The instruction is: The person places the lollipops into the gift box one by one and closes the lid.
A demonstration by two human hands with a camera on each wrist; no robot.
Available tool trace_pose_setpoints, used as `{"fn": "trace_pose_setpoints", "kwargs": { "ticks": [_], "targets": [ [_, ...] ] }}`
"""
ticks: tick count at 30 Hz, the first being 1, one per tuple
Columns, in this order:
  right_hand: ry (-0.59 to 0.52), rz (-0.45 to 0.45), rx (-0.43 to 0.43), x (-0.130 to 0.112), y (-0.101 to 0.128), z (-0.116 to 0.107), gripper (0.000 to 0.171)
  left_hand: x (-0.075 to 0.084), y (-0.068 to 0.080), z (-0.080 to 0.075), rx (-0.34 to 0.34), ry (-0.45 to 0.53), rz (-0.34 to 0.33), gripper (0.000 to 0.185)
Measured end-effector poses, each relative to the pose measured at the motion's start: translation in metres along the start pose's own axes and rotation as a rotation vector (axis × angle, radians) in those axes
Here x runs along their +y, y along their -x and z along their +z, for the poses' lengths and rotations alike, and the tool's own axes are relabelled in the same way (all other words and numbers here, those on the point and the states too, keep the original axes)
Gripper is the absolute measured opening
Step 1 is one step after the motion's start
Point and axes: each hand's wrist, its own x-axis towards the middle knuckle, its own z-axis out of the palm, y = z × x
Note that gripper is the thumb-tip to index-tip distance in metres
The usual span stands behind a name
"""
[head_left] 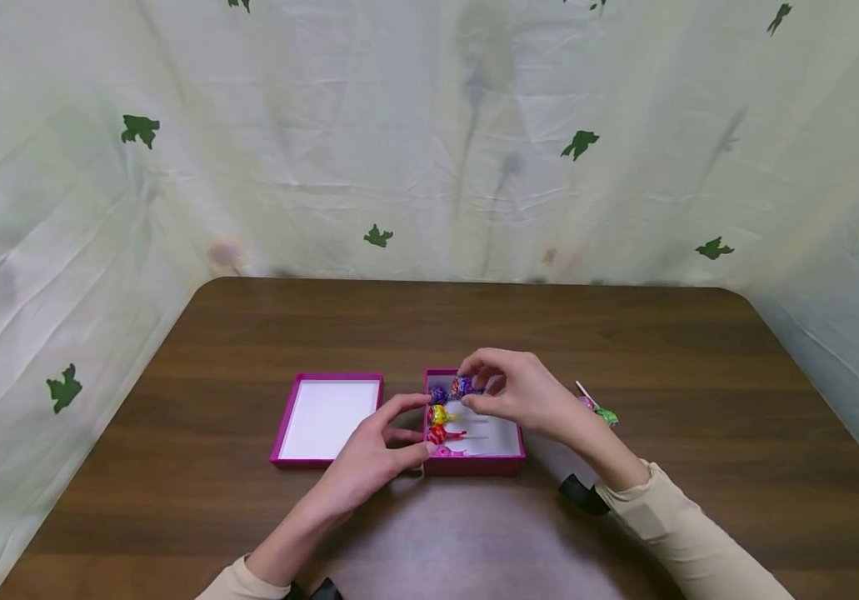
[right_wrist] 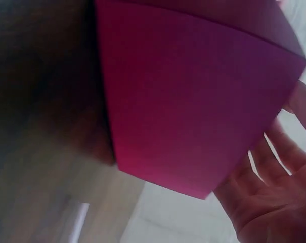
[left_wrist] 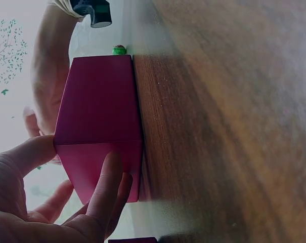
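The right hand (head_left: 519, 393) pinched a purple foil-wrapped lollipop (head_left: 462, 387) over the shallow magenta cardboard box (head_left: 474, 464), mid-table; the left hand (head_left: 372, 450) gripped its left wall. The lollipop appeared light, crinkly and brittle, best held by the stick. The box lid (head_left: 327, 417) lay just left, with open brown wooden tabletop (head_left: 474, 325) beyond

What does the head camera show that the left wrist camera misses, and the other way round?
Only the head view shows the wrapped lollipops inside the pink box, the right hand pinching one at the far end, the open lid and a loose lollipop on the table. Only the left wrist view shows the box's plain outer wall close up. Both show the left hand gripping the box's left side.
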Motion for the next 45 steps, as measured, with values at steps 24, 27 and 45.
{"fn": "trace_pose_setpoints", "kwargs": {
  "ticks": [24, 27, 45],
  "targets": [
    [0.470, -0.110, -0.112, 0.018, -0.007, 0.012, 0.029, -0.001, 0.000, 0.000, -0.003, -0.001, 0.022, 0.055],
    [0.507, -0.106, -0.111, 0.017, -0.009, 0.013, 0.029, -0.001, 0.001, 0.000, -0.002, 0.004, 0.021, 0.056],
    [0.488, -0.081, -0.112, 0.017, -0.010, 0.014, 0.019, 0.001, 0.002, 0.001, -0.002, 0.016, 0.018, 0.055]
  ]
}}
